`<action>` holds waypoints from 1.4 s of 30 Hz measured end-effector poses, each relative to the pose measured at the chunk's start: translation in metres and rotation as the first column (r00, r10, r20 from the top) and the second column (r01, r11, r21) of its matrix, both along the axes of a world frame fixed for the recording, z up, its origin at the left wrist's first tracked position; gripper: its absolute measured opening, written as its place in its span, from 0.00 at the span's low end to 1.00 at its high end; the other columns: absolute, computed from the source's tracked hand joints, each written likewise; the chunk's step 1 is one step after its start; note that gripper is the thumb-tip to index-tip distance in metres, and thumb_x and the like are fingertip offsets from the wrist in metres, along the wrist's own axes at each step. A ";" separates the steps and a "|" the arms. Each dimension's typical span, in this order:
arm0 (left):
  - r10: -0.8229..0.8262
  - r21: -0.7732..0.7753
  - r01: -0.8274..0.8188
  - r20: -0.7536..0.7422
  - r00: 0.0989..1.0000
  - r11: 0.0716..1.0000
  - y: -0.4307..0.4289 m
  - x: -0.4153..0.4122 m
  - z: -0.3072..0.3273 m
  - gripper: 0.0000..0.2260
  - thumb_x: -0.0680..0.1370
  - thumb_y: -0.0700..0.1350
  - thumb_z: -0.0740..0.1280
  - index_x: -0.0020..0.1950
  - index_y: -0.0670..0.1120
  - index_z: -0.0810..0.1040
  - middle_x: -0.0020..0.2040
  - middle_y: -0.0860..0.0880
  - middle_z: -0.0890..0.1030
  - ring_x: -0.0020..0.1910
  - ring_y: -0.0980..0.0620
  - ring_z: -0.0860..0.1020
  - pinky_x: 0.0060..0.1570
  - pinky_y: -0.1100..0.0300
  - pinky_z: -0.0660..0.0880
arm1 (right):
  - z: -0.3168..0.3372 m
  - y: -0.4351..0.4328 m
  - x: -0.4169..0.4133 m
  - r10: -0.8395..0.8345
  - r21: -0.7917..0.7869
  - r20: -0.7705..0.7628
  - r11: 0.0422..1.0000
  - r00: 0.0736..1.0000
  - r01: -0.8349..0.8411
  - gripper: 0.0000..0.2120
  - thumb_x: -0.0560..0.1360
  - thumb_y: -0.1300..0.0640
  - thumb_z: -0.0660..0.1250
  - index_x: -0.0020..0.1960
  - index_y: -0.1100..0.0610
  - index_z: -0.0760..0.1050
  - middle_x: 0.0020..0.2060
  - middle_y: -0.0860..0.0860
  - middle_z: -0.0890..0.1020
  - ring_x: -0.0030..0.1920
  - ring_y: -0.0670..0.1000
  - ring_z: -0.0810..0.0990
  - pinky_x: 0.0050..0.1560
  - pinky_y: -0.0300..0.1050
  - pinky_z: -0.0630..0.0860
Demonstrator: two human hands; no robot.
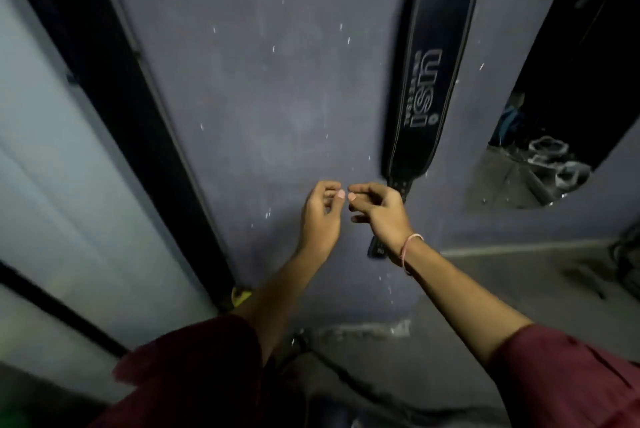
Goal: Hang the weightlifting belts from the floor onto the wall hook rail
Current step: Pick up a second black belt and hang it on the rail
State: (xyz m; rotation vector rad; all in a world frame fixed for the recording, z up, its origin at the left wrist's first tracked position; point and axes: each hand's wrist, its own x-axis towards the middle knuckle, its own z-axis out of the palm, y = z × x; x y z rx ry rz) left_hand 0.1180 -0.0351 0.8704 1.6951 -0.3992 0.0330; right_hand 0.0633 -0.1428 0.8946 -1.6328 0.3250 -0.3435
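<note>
I see a purple-grey wall with small white specks all over it. One black belt hangs flat against this wall; its top goes out of my view, so I cannot see what holds it. Its narrow end reaches low on the wall. To the right of the belt, a mirror is fixed on the same wall. Below is a grey floor. A dark cable lies on it, near a whitish scuffed patch at the foot of the wall.
</note>
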 end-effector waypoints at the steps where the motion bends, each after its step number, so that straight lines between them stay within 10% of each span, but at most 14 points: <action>1: -0.016 0.021 0.017 -0.030 0.999 1.000 0.009 -0.007 -0.020 0.07 0.82 0.40 0.64 0.58 0.39 0.76 0.48 0.50 0.78 0.45 0.61 0.76 0.42 0.77 0.71 | -0.018 0.007 -0.007 -0.004 0.021 -0.036 1.000 0.999 0.004 0.09 0.78 0.63 0.67 0.57 0.63 0.79 0.45 0.58 0.82 0.46 0.53 0.81 0.43 0.44 0.82; 7: 0.075 0.079 -0.059 -0.224 0.972 0.995 0.053 -0.046 -0.159 0.03 0.80 0.37 0.64 0.50 0.44 0.76 0.44 0.50 0.78 0.45 0.51 0.75 0.47 0.58 0.72 | -0.139 0.039 -0.040 0.032 0.120 -0.307 0.993 0.951 0.006 0.09 0.79 0.70 0.62 0.57 0.70 0.77 0.44 0.60 0.80 0.33 0.51 0.78 0.31 0.42 0.79; 26: 0.243 0.349 0.016 -0.683 0.689 0.937 0.034 -0.124 -0.522 0.07 0.83 0.43 0.61 0.53 0.41 0.75 0.46 0.44 0.79 0.44 0.50 0.77 0.46 0.59 0.73 | -0.532 0.008 -0.080 0.200 0.305 -0.774 0.949 0.600 0.077 0.10 0.76 0.70 0.64 0.41 0.59 0.79 0.34 0.57 0.80 0.32 0.55 0.77 0.26 0.38 0.74; 34: 0.236 0.310 0.021 -0.763 0.602 0.950 -0.022 -0.074 -0.726 0.10 0.83 0.44 0.61 0.59 0.40 0.75 0.56 0.40 0.80 0.55 0.44 0.78 0.60 0.49 0.75 | -0.746 -0.032 -0.034 0.069 0.035 -0.815 0.997 0.576 -0.070 0.07 0.77 0.64 0.67 0.46 0.66 0.82 0.44 0.65 0.84 0.46 0.65 0.83 0.47 0.60 0.79; 37: 0.220 0.268 0.002 -0.797 0.563 0.963 -0.034 -0.061 -0.797 0.11 0.83 0.41 0.61 0.63 0.37 0.74 0.56 0.42 0.79 0.56 0.49 0.75 0.61 0.54 0.72 | -0.813 -0.041 -0.015 0.000 -0.128 -0.780 0.979 0.626 -0.159 0.10 0.77 0.65 0.67 0.57 0.67 0.80 0.53 0.63 0.83 0.56 0.60 0.81 0.54 0.46 0.75; 42: 0.183 0.245 0.053 -0.834 0.521 0.968 -0.037 -0.051 -0.891 0.14 0.84 0.41 0.59 0.68 0.37 0.72 0.61 0.40 0.77 0.58 0.49 0.75 0.54 0.61 0.70 | -0.908 -0.064 0.002 -0.094 -0.218 -0.787 0.967 0.610 -0.133 0.21 0.75 0.66 0.70 0.67 0.67 0.71 0.62 0.64 0.78 0.64 0.63 0.76 0.64 0.52 0.72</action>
